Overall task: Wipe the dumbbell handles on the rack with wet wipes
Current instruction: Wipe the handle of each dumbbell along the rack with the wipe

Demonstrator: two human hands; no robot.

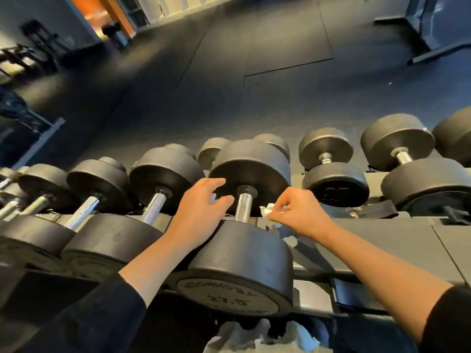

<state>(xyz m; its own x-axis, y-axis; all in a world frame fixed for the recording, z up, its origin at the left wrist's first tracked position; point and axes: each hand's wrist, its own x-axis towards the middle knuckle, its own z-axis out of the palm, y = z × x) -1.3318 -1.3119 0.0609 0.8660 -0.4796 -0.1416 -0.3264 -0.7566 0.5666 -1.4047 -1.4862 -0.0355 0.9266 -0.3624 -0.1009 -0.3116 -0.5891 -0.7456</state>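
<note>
- Handle [243,207] sits on the rack [356,233] between my hands, not yet wrapped.
- Right hand [298,212] fingers pinch a torn wipe [266,210]; shreds may drop.
- Left hand [201,207], fingers loosely spread, holds nothing; the dumbbell [244,250] could roll.

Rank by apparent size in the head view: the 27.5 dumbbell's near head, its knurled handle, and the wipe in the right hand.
1. Near head of the 27.5 dumbbell, enlarged by nearness to the camera.
2. Knurled handle.
3. Wipe, pinched in the right hand and partly hidden.
</note>
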